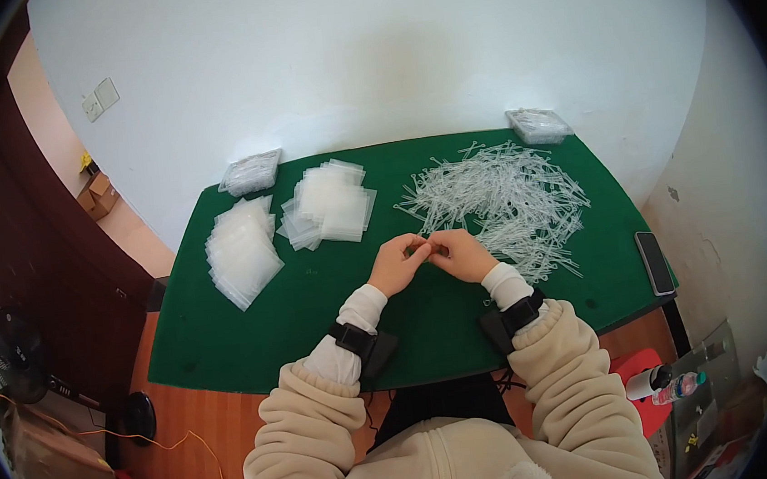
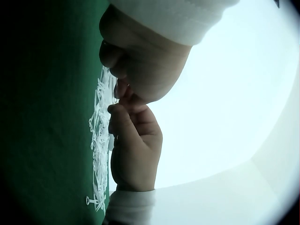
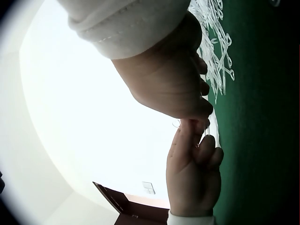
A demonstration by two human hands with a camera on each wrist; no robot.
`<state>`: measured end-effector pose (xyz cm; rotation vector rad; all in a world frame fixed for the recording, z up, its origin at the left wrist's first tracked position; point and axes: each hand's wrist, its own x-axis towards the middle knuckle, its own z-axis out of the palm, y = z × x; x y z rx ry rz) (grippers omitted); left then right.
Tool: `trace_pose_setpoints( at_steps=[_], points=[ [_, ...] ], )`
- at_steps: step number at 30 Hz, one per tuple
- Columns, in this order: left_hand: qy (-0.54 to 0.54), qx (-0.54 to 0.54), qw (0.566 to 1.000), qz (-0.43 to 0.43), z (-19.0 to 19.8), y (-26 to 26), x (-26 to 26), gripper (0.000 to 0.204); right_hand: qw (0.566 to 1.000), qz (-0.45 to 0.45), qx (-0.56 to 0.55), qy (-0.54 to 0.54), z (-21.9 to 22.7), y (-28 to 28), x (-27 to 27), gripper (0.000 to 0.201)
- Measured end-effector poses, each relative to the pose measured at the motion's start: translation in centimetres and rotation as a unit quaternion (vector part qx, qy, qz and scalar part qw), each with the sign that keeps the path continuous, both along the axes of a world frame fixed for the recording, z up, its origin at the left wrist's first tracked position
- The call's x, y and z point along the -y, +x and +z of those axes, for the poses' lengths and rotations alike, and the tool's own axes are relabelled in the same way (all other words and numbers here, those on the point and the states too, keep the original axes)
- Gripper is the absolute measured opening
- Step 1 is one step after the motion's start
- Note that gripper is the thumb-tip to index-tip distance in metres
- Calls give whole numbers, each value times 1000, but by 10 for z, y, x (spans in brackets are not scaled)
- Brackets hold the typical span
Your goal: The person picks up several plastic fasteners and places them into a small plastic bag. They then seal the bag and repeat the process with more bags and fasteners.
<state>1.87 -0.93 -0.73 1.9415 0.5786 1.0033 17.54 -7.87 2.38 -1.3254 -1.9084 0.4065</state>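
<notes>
My left hand [image 1: 395, 264] and right hand [image 1: 460, 256] meet fingertip to fingertip over the front of the pile, fingers curled. Between them they pinch a thin clear plastic stick [image 3: 205, 133], mostly covered by the fingers; a tiny loop [image 3: 176, 123] pokes out on the far side in the right wrist view. Just beyond the hands spreads a large heap of clear plastic sticks [image 1: 498, 195], several with looped ends. Seen from the left wrist, the right hand [image 2: 136, 157] has its thumb and fingertips drawn together against the left hand's fingers.
Two stacks of clear plastic bags [image 1: 243, 252] [image 1: 330, 203] lie left on the green table [image 1: 318, 327]. Filled clear packs stand at the back left [image 1: 252, 172] and back right [image 1: 539, 125]. A phone [image 1: 654, 263] lies by the right edge.
</notes>
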Motion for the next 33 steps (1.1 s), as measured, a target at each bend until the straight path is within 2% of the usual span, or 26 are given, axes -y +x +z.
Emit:
trace_pose_setpoints(
  at_steps=[5,8,10,13,14,17,21,22,24,25,28,29,33],
  points=[
    [47,-51,997,37,7,-7,0,18,997,-59,-44,35,-1,2,-2,13],
    [71,-51,994,58,7,-8,0,16,993,-78,-85,10,-5,6,-5,11],
    [50,-53,995,61,7,-10,-6,16,991,-86,-106,-2,-9,9,-9,11],
    [7,-58,996,64,9,-12,-7,18,955,-105,-275,-10,-10,12,-13,12],
    [-19,-49,997,52,9,-11,-6,17,955,-106,-276,-10,-10,11,-13,12],
    [-70,-29,997,29,10,-9,-4,16,898,-97,-428,1,-7,9,-13,9],
    [-103,31,994,2,8,-7,-3,20,881,-106,-462,-9,2,9,-9,11],
    [-174,44,984,2,14,-9,-3,21,881,-106,-461,-10,1,9,-9,11],
    [-312,68,948,0,23,-12,-2,25,901,-47,-430,-34,-3,8,-9,13],
    [-312,68,947,0,22,-12,-1,25,909,-17,-414,-47,-4,7,-8,14],
    [-308,9,947,-84,19,-7,6,30,924,4,-381,-43,-5,3,-7,13],
    [-308,10,948,-84,19,-6,8,30,930,15,-364,-42,-5,3,-7,12],
    [-349,2,929,-124,20,-1,16,28,933,-5,-359,-41,-6,7,-9,15]
  ],
)
